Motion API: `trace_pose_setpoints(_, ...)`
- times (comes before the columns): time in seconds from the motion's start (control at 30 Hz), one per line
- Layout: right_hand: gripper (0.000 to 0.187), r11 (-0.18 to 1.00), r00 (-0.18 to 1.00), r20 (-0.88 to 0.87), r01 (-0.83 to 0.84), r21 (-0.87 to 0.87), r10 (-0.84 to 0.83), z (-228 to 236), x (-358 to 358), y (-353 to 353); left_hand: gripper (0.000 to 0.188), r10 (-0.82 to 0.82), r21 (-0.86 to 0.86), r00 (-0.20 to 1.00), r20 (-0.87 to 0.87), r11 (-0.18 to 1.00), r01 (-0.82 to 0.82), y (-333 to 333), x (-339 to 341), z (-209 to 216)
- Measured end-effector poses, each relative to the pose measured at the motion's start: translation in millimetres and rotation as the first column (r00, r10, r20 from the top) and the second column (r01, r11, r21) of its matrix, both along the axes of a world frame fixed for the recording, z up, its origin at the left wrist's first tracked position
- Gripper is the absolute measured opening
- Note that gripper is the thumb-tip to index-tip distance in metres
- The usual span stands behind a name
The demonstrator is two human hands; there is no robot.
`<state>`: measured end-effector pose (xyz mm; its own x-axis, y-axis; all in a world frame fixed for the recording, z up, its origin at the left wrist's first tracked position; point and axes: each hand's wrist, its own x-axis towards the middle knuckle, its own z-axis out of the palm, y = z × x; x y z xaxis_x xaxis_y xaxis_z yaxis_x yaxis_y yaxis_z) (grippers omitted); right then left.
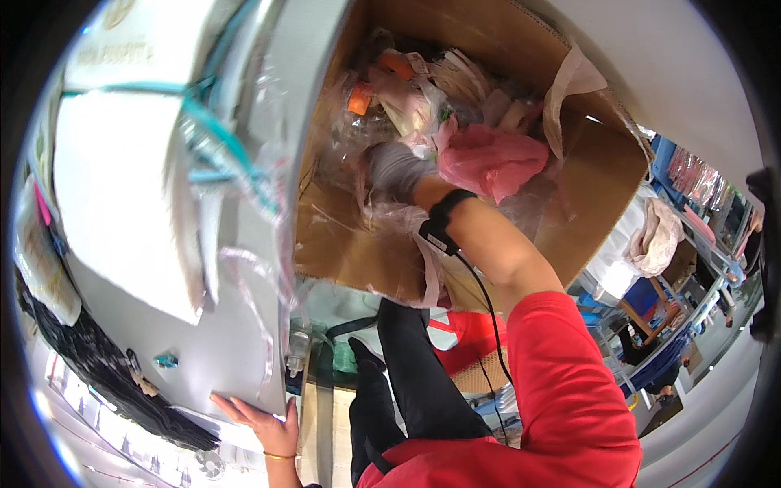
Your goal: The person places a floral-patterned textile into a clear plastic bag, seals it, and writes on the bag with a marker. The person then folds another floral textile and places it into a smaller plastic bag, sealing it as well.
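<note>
My right hand [396, 171], in what looks like a grey glove, reaches down into a large cardboard box [598, 191]. Its fingers are smeared and hidden among the contents, so I cannot tell what they touch. Right beside it lies a crumpled pink plastic bag [498, 159], with clear plastic film [338, 150], white scraps and an orange piece [359, 98] around. A black strap with a small device [440, 236] and a cable is on my right wrist. My left hand [264, 424] rests with fingers spread on the edge of a grey table [232, 342].
A thick white stack [122, 179] tied with teal strapping [215, 130] covers much of the table at left. A small teal object [166, 360] and black cloth [106, 370] lie nearer its outer edge. A white bag [614, 252] and shelving stand right of the box.
</note>
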<state>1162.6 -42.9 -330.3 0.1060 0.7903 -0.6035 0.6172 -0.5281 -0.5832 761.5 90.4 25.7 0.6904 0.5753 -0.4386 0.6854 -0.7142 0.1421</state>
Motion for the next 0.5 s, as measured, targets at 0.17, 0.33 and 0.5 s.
trace_pose_setpoints(0.17, 0.044, 0.452, 0.414, -0.519, 0.890, 0.058, -0.748, 108.9, 28.1, -63.6, 0.123, -0.046, 0.082, 0.999, -0.019, 0.995, 0.047, 0.9, -5.8, -5.2)
trace_pose_setpoints(0.33, 0.045, 0.341, 0.398, -0.482, 0.917, 0.205, -0.781, 254.4, 43.5, -153.4, 0.118, -0.075, 0.114, 0.997, 0.016, 0.991, 0.073, 1.8, -5.9, -10.6)
trace_pose_setpoints(0.5, 0.036, 0.222, 0.303, -0.466, 0.949, 0.222, -0.831, 350.9, 50.8, -179.6, 0.122, -0.053, 0.118, 0.998, 0.047, 0.992, 0.047, -0.3, 1.3, -10.1)
